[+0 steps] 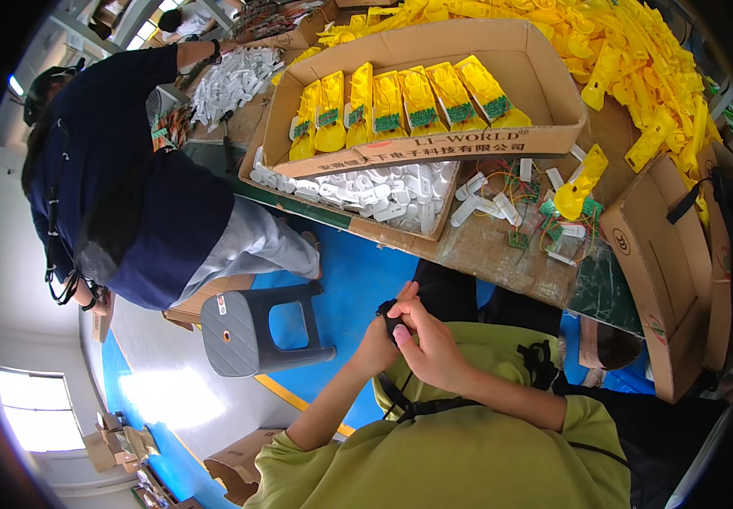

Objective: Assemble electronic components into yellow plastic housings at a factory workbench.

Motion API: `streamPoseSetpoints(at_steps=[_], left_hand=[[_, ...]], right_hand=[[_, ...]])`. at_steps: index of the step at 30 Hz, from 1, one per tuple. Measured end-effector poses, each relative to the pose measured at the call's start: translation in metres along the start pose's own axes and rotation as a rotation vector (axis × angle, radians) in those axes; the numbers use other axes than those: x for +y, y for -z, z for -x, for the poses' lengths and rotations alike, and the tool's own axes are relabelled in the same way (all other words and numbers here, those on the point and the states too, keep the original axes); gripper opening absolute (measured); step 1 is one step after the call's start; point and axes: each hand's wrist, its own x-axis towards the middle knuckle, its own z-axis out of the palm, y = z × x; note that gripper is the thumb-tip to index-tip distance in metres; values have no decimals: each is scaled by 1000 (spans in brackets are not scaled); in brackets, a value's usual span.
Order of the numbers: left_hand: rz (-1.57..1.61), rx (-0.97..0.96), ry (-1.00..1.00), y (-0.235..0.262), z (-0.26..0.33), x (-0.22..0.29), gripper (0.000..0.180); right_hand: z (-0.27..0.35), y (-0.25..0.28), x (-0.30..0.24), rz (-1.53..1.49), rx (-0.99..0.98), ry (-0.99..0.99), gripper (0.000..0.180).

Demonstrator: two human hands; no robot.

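Black band (391, 316), compact and dark-surfaced, is located at the left hand (371, 348), in front of the wearer's lime-green fabric shirt (434, 450). The right hand (436, 352) meets the left hand at this band: its thumb lies against the band and its fingers extend beyond. Whether the right hand grips the band or only rests on it cannot be told; the left fingers are largely hidden, so their state cannot be told either.

Bench (481, 265): brown board surface, scuffed, with worn green areas along the edge. A shallow cardboard tray (565, 140) holds seven glossy yellow plastic housings (389, 89) in a slanted row, with green circuit boards (424, 117) at their lower ends. Under the tray, a second carton (444, 208) contains elongated white plastic parts (383, 191) with rounded ends. Beside it lie wired circuit boards (518, 241) and a single yellow housing (571, 202). Further housings form a loose heap (621, 68).

An open carton (663, 237) (its edges curved by the lens) stands at the right. A grey plastic stool (243, 331) with a textured seat stands on the blue floor (366, 297), near a co-worker (112, 170) in dark cloth.
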Motion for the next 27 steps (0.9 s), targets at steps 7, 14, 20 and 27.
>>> streamPoseSetpoints(at_steps=[7, 14, 20, 27], left_hand=[[-788, -283, -150, 3, -2, 25, 54], [-1107, -430, -499, -3, -17, 10, 48], [-408, -411, -339, -23, -46, 11, 44], [-378, -403, 2, -20, -76, 50, 32]], right_hand=[[-1, 0, -8, 40, -77, 66, 17], [-5, 3, -23, 155, -78, 137, 14], [-7, 9, -32, 167, -13, 196, 12], [-1, 5, -48, 214, 76, 189, 13]])
